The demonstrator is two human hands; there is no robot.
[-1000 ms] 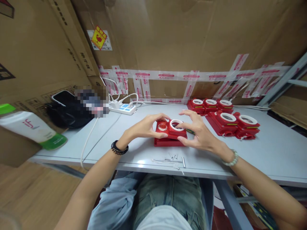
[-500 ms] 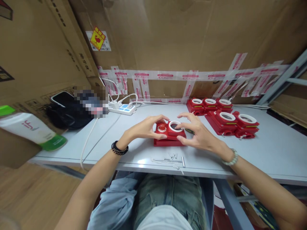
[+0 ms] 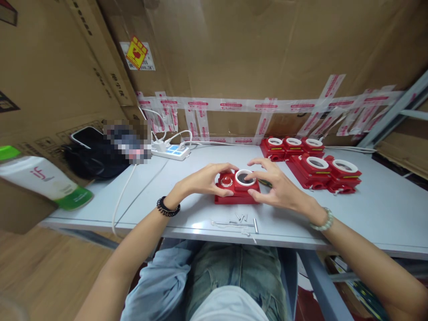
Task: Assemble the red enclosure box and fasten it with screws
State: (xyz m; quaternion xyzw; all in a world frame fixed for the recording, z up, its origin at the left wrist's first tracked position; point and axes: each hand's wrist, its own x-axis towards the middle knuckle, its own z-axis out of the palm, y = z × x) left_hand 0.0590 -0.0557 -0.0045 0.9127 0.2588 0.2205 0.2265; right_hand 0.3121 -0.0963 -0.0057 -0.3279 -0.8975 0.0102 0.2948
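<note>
Clamping the red box (image 3: pixel 238 191): left hand (image 3: pixel 202 179), thumb in front, fingers behind.
Right hand (image 3: pixel 279 185): thumb and fingers apart at the box's right end; whether gripping, I cannot tell.
Red box: on the table (image 3: pixel 301 227), between both hands.
Screws (image 3: pixel 241 218): in front of the box.

Behind my left fingers (image 3: pixel 226 166) I wear a coiled black band (image 3: pixel 168 207) — behind my right fingers (image 3: pixel 265 175), a pale beaded bracelet (image 3: pixel 323 220). Below them all: faded jeans (image 3: pixel 230 267), a pale top (image 3: pixel 230 306).
</note>
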